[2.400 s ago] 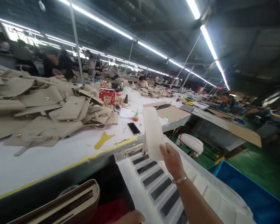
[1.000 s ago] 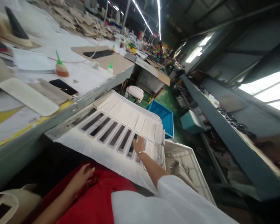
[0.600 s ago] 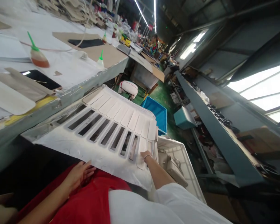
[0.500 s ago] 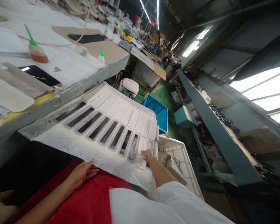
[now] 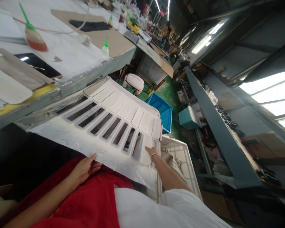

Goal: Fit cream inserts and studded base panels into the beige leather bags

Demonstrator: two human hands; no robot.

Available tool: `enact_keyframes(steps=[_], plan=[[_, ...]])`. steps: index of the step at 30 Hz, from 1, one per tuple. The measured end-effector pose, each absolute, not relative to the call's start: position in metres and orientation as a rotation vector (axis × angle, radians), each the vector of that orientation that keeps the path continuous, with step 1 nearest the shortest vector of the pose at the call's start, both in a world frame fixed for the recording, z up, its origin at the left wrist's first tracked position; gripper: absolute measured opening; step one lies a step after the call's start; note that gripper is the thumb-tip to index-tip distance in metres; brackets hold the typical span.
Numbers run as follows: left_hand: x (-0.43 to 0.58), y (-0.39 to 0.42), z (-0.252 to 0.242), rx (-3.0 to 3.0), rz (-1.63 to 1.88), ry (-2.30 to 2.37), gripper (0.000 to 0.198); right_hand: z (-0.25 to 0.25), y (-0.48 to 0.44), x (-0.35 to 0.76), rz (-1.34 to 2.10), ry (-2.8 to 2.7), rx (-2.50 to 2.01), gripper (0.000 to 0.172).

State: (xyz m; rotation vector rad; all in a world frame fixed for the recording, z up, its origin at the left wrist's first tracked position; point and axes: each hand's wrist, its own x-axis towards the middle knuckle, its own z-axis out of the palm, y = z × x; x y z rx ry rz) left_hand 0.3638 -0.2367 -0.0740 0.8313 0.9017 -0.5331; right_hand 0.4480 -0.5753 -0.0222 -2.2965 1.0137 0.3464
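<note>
A white slotted rack [image 5: 101,125] lies tilted in front of me, with a white sheet [image 5: 68,139] along its near edge. Pale rounded strips [image 5: 123,109] overlap in a row across its far part, and one more strip [image 5: 146,144] lies at its right end. My right hand [image 5: 152,152], with a bracelet on the wrist, rests its fingers on that right strip; whether they grip it is hidden. My left hand [image 5: 86,168] is at the sheet's near edge, its fingers loosely apart, the thumb side touching the edge.
On the table [image 5: 85,69] at the left are a phone [image 5: 39,65], glue bottles [image 5: 35,38] and pale pieces. Beyond the rack stand a stool [image 5: 134,83] and a blue crate [image 5: 161,110]. A white crate [image 5: 190,167] with bags is at the right. A person [image 5: 165,33] sits far off.
The whole view has shifted slightly. My right hand stays at the right-end strip, with its fingers a little farther over it. My left hand remains at the sheet's edge.
</note>
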Motion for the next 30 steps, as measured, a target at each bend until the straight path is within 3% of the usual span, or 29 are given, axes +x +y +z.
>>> enact_keyframes(steps=[4, 10, 13, 19, 24, 28, 30], plan=[[0.367, -0.239, -0.078, 0.925, -0.557, 0.923, 0.022, -0.002, -0.581, 0.458, 0.325, 0.859, -2.242, 0.02], [0.374, -0.244, -0.085, 0.977, -0.588, 0.941, 0.023, 0.063, -0.626, 0.465, 0.112, 0.624, -2.065, 0.05], [0.369, -0.247, -0.089, 0.979, -0.623, 0.933, 0.02, 0.104, -0.629, 0.465, 0.035, 0.522, -2.022, 0.052], [0.363, -0.237, -0.061, 1.129, -0.854, 0.647, 0.053, 0.147, -0.529, 0.479, 0.332, -0.052, -1.785, 0.059], [0.342, -0.207, 0.024, 0.657, -0.328, 0.198, 0.063, 0.137, -0.398, 0.483, 0.602, -0.583, -1.794, 0.065], [0.304, -0.169, 0.081, 0.783, 0.202, 0.252, 0.043, 0.125, -0.315, 0.474, 0.45, -0.937, -1.858, 0.063], [0.28, -0.145, 0.099, 0.943, 0.458, 0.379, 0.032, 0.124, -0.277, 0.466, 0.547, -1.031, -1.743, 0.068]])
